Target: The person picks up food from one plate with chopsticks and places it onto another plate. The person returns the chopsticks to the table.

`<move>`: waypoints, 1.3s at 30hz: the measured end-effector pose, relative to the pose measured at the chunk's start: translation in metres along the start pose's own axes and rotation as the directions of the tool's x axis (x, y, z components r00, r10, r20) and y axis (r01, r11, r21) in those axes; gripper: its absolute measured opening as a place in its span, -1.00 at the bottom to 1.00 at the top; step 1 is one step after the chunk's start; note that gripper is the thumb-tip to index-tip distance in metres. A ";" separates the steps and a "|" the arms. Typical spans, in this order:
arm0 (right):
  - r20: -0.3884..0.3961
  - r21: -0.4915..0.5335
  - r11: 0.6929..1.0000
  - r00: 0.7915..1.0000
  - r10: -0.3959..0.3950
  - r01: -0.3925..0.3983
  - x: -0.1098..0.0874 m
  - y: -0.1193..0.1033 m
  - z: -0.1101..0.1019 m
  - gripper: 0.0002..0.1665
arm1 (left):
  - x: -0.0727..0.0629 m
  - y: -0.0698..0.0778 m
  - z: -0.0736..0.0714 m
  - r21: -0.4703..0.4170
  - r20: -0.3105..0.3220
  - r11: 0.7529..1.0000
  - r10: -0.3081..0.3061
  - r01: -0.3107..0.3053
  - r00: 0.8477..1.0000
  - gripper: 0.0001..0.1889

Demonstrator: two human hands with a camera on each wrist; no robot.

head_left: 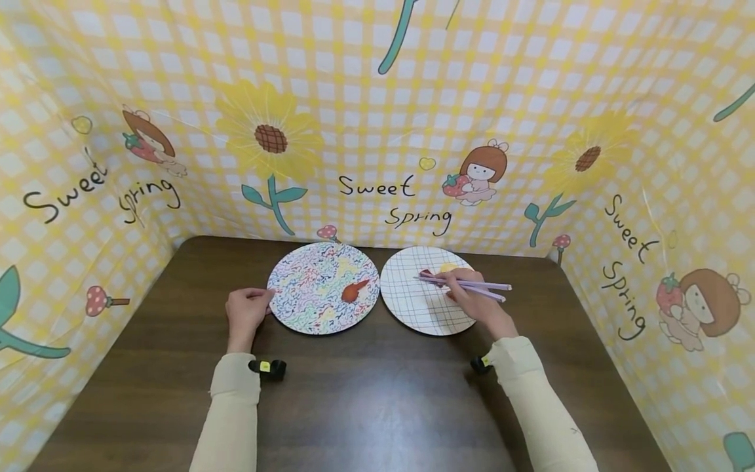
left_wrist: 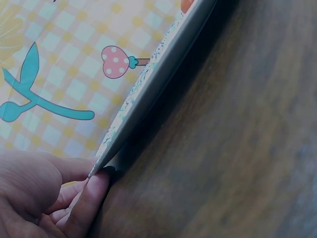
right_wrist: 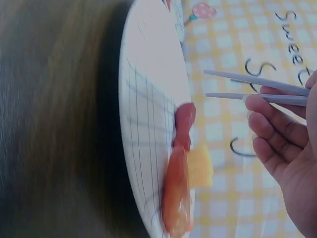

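Observation:
My left hand (head_left: 244, 313) pinches the left rim of a round plate with a multicoloured squiggle pattern (head_left: 301, 288). An orange-brown, drumstick-shaped food piece (head_left: 351, 292) lies on that plate. Over the neighbouring white plate with blue grid lines (head_left: 407, 301), my right hand (head_left: 476, 305) holds a pair of pale purple chopsticks (right_wrist: 237, 78). Their tips stand apart in the right wrist view, with nothing between them. Beside them on the plate lie a dark red piece (right_wrist: 184, 121), a yellow piece (right_wrist: 200, 166) and a glossy orange piece (right_wrist: 176, 198). In the head view my right hand partly covers these.
Both plates stand side by side near the back edge of a dark brown wooden table (head_left: 366, 406). A yellow checked cloth (head_left: 366, 131) with flowers and lettering hangs behind and on both sides. Black straps with cameras (head_left: 274, 369) sit at the wrists.

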State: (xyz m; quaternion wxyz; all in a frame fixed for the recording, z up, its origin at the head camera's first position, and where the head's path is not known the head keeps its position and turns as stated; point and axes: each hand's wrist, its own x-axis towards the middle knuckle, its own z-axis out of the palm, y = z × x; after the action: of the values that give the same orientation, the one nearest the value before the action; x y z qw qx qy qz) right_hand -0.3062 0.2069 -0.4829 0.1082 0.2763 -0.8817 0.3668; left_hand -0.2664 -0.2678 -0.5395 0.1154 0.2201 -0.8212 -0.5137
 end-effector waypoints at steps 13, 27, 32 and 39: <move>0.057 -0.032 0.990 0.988 0.142 -0.140 -0.001 0.020 -0.010 -0.57 | -0.002 -0.001 0.000 -0.002 0.021 1.000 -0.006 0.006 1.000 -0.62; 0.101 -0.174 0.984 0.995 -0.008 0.026 0.006 0.007 -0.002 -0.41 | -0.001 0.000 -0.001 0.013 0.019 1.000 -0.004 0.004 1.000 -0.62; 0.055 -0.107 0.994 0.998 0.004 0.002 0.009 0.003 0.001 -0.51 | -0.001 0.001 -0.002 0.006 0.017 1.000 -0.002 0.002 1.000 -0.62; 0.058 -0.083 0.996 0.998 -0.015 0.020 0.013 0.007 0.007 -0.62 | -0.002 0.001 -0.001 0.011 0.012 1.000 -0.007 0.007 1.000 -0.64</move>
State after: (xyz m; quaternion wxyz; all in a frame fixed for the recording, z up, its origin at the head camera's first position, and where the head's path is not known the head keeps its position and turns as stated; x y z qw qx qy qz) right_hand -0.3207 0.2008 -0.4876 0.0973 0.2897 -0.8965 0.3207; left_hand -0.2647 -0.2672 -0.5385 0.1076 0.2205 -0.8240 -0.5107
